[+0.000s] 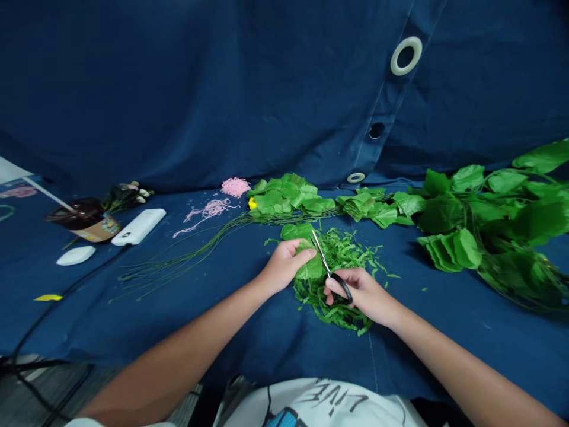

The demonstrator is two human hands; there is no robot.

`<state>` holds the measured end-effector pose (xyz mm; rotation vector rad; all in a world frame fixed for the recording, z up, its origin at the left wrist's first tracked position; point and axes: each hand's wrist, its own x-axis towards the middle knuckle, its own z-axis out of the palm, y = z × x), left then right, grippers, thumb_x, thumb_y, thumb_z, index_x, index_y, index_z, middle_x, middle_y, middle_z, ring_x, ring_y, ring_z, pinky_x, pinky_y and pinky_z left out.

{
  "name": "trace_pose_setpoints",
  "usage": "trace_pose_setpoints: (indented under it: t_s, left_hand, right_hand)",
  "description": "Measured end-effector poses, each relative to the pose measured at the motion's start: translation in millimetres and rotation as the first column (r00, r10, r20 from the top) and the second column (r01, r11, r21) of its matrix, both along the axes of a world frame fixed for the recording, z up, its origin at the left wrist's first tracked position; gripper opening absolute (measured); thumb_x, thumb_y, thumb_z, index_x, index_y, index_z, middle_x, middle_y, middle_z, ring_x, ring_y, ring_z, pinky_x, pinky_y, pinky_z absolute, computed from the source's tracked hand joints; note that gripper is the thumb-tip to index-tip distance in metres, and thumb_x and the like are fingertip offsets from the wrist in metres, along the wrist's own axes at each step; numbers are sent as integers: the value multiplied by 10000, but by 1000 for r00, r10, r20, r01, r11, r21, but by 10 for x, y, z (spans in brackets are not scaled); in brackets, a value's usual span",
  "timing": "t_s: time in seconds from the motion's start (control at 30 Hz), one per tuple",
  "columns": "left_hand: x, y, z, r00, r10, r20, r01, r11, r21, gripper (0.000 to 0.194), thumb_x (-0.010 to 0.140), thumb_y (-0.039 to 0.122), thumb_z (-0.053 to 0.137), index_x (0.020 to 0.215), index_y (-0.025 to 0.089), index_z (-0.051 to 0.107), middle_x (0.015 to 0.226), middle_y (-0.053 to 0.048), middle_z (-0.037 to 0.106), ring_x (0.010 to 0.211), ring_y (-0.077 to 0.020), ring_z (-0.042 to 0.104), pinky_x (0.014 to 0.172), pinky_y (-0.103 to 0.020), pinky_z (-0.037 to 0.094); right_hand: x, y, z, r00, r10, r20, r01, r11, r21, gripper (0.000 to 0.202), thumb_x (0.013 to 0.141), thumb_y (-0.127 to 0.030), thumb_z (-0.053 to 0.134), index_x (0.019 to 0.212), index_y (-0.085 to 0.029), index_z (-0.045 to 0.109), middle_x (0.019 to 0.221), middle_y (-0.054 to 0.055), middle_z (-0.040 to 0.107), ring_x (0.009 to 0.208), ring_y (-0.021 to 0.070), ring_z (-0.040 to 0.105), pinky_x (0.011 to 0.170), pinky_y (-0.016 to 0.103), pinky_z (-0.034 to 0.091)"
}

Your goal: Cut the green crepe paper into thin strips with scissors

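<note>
Between thumb and fingers, my left hand (288, 264) pinches a green artificial leaf (311, 265). My right hand (358, 290) is closed around the black handles of a pair of scissors (325, 255). The blades point up and away, close to the leaf's right edge, and look nearly closed. Under both hands lies a loose heap of thin green clippings (351, 255). Another flat green leaf (297, 231) rests just beyond my left hand.
Stacked green leaves (284, 194) and thin green stems (208, 237) lie behind. Leafy vines (489, 207) spread at right. Pink shreds (235, 187), a dark cup (84, 219) with a straw, a white device (140, 226) and a black cable (84, 279) are at left on blue cloth.
</note>
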<state>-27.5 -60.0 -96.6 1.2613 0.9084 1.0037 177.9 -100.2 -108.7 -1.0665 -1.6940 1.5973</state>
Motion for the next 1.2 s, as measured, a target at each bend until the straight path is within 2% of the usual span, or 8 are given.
trace_pose_setpoints:
  t_s: [0.17,0.33,0.57,0.93,1.2]
  left_hand:
    - [-15,14,-31,1000,-16,1,16,1000,17,254,789,367,726,826,124,662,710,-3,635,564,-91,541,547,-206,410]
    - [-24,23,-39,999,-48,-18,49,998,41,265,802,365,728,806,111,651,689,-1,612,557,-83,521,539,-203,398]
    - [-31,18,-32,996,-83,-39,84,996,38,283,806,371,731,772,109,629,676,3,598,556,-80,508,540,-202,392]
    - [-34,22,-30,993,-107,-55,110,993,48,264,810,348,725,833,94,660,731,-18,617,602,-88,525,568,-198,405]
    - [-9,31,-30,999,-45,2,45,999,-15,233,855,362,659,857,131,626,680,18,586,546,-81,510,519,-189,386]
  right_hand:
    - [17,-11,32,999,34,-4,-34,999,-21,490,873,-619,596,808,-142,689,766,55,705,493,96,412,449,221,275]
    - [16,-23,72,998,61,-11,-61,998,-4,477,879,-600,605,805,-137,688,769,59,702,517,101,424,464,218,278]
    - [23,-12,45,999,47,6,-47,999,8,478,874,-596,616,800,-132,700,737,57,701,496,95,414,455,209,284]
    - [19,-13,15,1000,14,-3,-14,1000,22,447,869,-562,646,770,-130,704,671,44,693,475,88,404,445,201,282]
    - [7,7,-31,999,-5,-48,4,1000,-13,426,883,-552,631,823,-138,711,710,48,703,487,93,434,443,206,285]
